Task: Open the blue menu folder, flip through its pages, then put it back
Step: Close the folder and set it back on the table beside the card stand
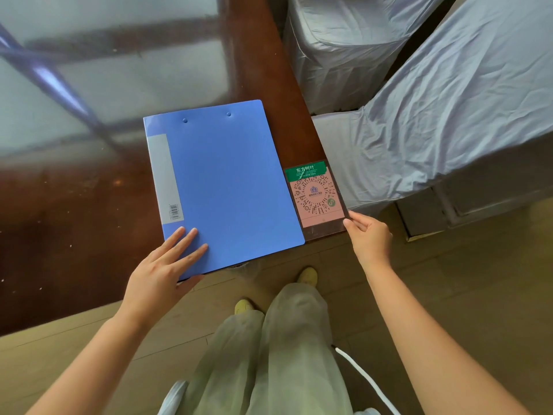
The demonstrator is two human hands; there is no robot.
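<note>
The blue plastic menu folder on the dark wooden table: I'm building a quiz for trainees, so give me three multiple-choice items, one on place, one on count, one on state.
1. Where does the pink QR-code card lie relative to the blue plastic menu folder?
A right of it
B on top of it
C under it
2. How many round rivets show on the cover?
A four
B two
C none
3. The folder is
A open
B standing upright
C closed flat

Answers: 1 A, the card sits beside the folder's right edge. 2 B, two dots near the far edge. 3 C, the cover lies shut under the left hand.
</note>
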